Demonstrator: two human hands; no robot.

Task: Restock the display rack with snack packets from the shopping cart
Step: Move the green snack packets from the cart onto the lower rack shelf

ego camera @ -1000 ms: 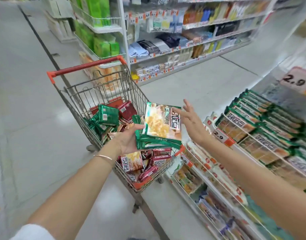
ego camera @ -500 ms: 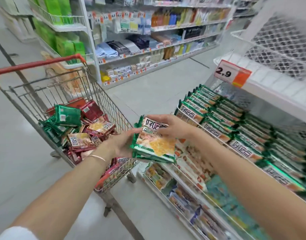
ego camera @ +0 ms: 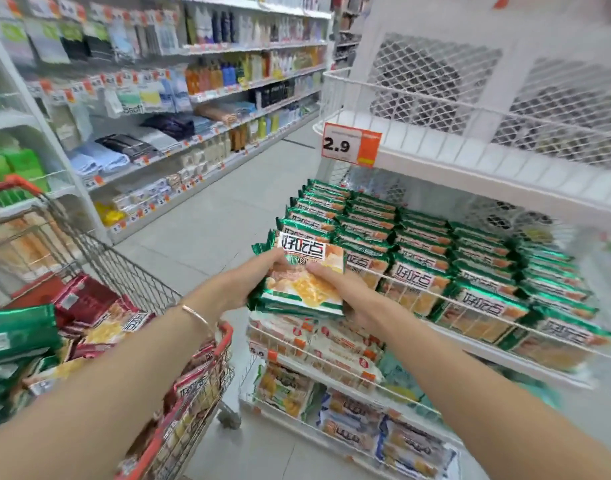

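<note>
supermarket aisle, shelves point(ego camera: 200, 98) behind. the packets point(ego camera: 302, 287), over the cart point(ego camera: 134, 275) a second ago, are now at the front left corner of the rack point(ego camera: 435, 161), just before its green rows point(ego camera: 432, 252). left hand point(ego camera: 241, 289) grips their left end; right hand point(ego camera: 354, 301) curls under their right end, thumb on top. likely next: slotting them into the front row.

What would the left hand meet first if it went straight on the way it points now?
Probably the rows of green snack packets on the display rack, though depth is unclear. The stack of packets that the left hand grips would touch them first.
</note>
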